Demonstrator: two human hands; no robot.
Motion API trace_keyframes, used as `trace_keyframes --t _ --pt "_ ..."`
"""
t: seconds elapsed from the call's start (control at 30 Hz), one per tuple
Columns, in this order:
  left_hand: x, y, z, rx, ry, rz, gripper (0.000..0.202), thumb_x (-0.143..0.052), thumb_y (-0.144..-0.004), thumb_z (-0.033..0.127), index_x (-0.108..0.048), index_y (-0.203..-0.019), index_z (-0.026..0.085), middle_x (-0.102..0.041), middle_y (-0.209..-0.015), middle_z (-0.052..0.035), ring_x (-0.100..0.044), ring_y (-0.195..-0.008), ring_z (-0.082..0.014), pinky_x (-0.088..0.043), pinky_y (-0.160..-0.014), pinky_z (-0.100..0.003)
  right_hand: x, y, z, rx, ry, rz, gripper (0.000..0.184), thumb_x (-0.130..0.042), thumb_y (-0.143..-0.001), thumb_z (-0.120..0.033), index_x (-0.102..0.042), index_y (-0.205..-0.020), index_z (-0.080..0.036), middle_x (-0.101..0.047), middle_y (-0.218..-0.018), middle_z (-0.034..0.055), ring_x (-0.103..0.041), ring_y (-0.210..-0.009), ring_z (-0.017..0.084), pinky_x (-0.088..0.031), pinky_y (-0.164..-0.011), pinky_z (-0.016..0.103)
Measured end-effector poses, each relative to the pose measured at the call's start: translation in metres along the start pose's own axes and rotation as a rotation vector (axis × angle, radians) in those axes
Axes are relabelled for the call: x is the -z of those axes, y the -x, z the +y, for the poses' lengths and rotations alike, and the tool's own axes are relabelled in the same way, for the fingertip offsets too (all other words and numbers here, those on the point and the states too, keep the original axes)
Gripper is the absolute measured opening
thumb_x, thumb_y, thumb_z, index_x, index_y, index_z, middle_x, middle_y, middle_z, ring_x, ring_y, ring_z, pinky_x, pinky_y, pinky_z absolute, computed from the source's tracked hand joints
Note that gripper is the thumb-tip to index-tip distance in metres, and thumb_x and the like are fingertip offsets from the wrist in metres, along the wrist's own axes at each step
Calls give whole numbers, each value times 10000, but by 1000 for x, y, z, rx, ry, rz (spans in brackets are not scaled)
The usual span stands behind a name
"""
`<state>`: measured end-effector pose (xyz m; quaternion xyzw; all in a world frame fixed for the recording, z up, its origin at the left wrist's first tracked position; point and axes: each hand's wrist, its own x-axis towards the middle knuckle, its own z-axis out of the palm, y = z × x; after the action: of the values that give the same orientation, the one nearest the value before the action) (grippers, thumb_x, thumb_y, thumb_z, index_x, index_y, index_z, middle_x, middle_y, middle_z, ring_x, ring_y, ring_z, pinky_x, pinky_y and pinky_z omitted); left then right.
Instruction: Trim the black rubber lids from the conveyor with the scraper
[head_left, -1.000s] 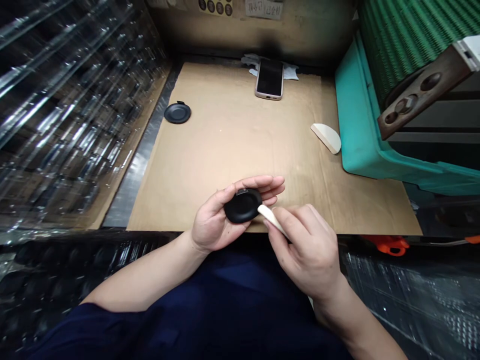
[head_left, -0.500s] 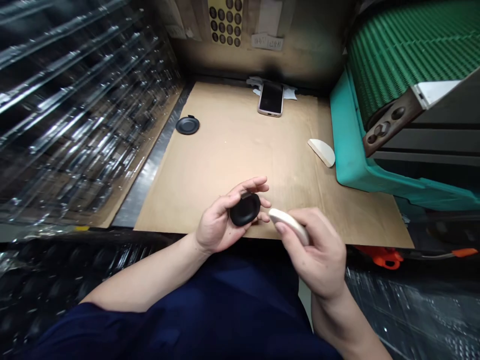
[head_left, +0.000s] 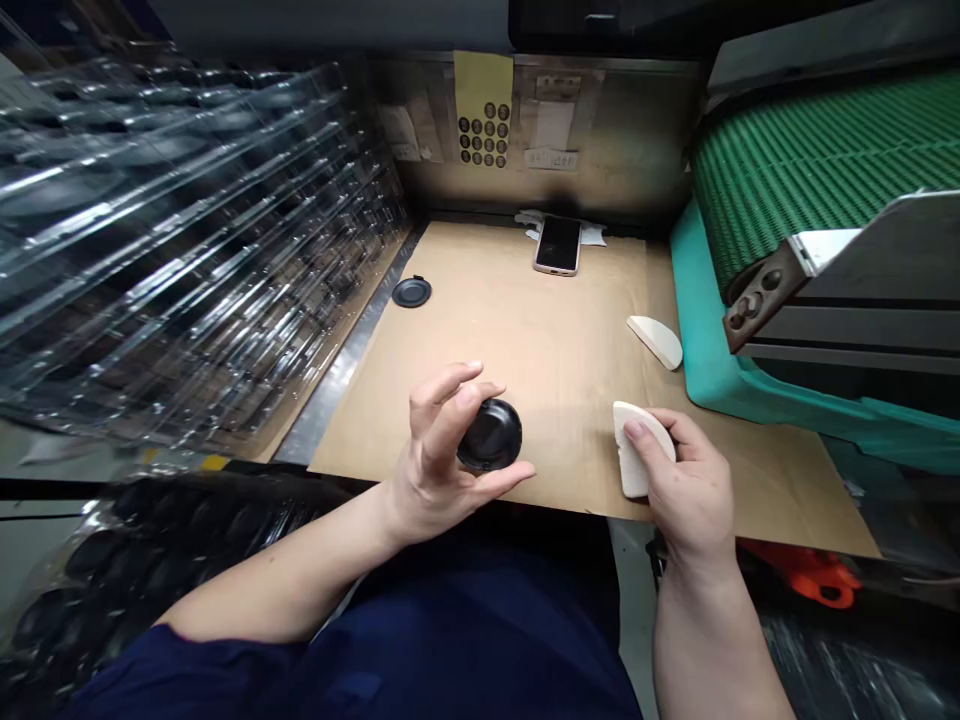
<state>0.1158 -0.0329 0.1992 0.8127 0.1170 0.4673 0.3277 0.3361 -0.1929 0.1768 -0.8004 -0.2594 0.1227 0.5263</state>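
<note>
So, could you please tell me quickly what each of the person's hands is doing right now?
Left hand: closed, holding a black round disc in its fingers.
Right hand: closed, holding an off-white half-round piece.

The back of the black round disc point(head_left: 490, 435) is hidden by the left hand point(head_left: 441, 450), and part of the white half-round piece point(head_left: 634, 450) is covered by the right hand point(head_left: 688, 480). The wall labels point(head_left: 552, 130) cannot be read (too small), and the orange object point(head_left: 814, 578) is partly hidden by the bench edge.
</note>
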Motion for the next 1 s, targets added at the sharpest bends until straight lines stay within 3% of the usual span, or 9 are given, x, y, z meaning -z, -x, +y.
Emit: trace_keyframes --t 0.1,0.17,0.23,0.3,0.4,0.53,0.67,0.8,1.0 --pt "6 -10 -4 -117 -142 -118 919 -862 -726 253 -348 -1484 323 -510 -1349 -114 -535 -1291 -289 -523 -1059 -501 0 2 0 -24 11 -19 423 -731 -812 -633 -744 -993 -251 -735 -925 6 -649 -799 185 -488 -687 285" --pt "13 -19 -6 -1 -107 -256 480 -740 -846 263 -519 -1271 231 -609 -1161 -101 -603 -1144 -239 -543 -986 -426 1 4 -2 -36 16 -36 436 -719 -812 -648 -742 -997 -254 -734 -914 5 -648 -801 190 -486 -687 284" --pt "23 -27 -12 200 -91 -360 125 -585 -956 306 -573 -1025 203 -645 -981 -58 -638 -936 -177 -545 -869 -340 3 4 -3 -52 22 -47 444 -707 -813 -659 -738 -998 -257 -733 -901 4 -647 -790 192 -486 -682 283" --pt "37 -35 -24 372 -158 -375 233 -481 -1011 374 -570 -893 195 -631 -858 -24 -612 -781 -142 -514 -757 -291 4 5 -3 -60 33 -53 442 -696 -815 -665 -735 -995 -262 -734 -898 2 -645 -785 193 -490 -688 283" --pt "59 -42 -51 463 -321 -314 348 -451 -1019 453 -564 -820 191 -569 -742 3 -551 -687 -138 -459 -680 -282 5 5 -4 -60 41 -57 454 -684 -807 -681 -734 -986 -266 -739 -906 3 -647 -797 194 -501 -724 280" --pt "78 -41 -75 491 -516 -218 364 -413 -1018 478 -601 -914 185 -603 -864 -44 -588 -834 -200 -479 -819 -358 6 7 -6 -101 45 -70 497 -668 -775 -726 -736 -977 -277 -752 -928 -4 -664 -832 197 -516 -727 256" --pt "79 -27 -68 411 -599 -297 508 -565 -943 489 -532 -1356 195 -583 -1307 -133 -550 -1194 -279 -424 -1073 -468 8 7 -2 -189 75 -78 590 -657 -706 -804 -744 -1017 -310 -770 -986 -11 -694 -855 218 -537 -688 250" --pt "69 -16 -54 336 -632 -446 466 -611 -919 418 -575 -1353 252 -606 -1295 -96 -538 -1221 -266 -439 -1090 -440 10 1 7 -216 144 -102 658 -624 -657 -865 -746 -1029 -336 -777 -1047 -14 -716 -931 262 -556 -709 282" --pt "81 -31 -66 352 -790 -313 494 -558 -933 392 -523 -1383 192 -539 -1280 -140 -481 -1217 -306 -415 -1099 -514 10 -2 14 -217 175 -122 696 -600 -645 -890 -744 -1037 -334 -781 -1063 -5 -726 -946 284 -577 -711 302"
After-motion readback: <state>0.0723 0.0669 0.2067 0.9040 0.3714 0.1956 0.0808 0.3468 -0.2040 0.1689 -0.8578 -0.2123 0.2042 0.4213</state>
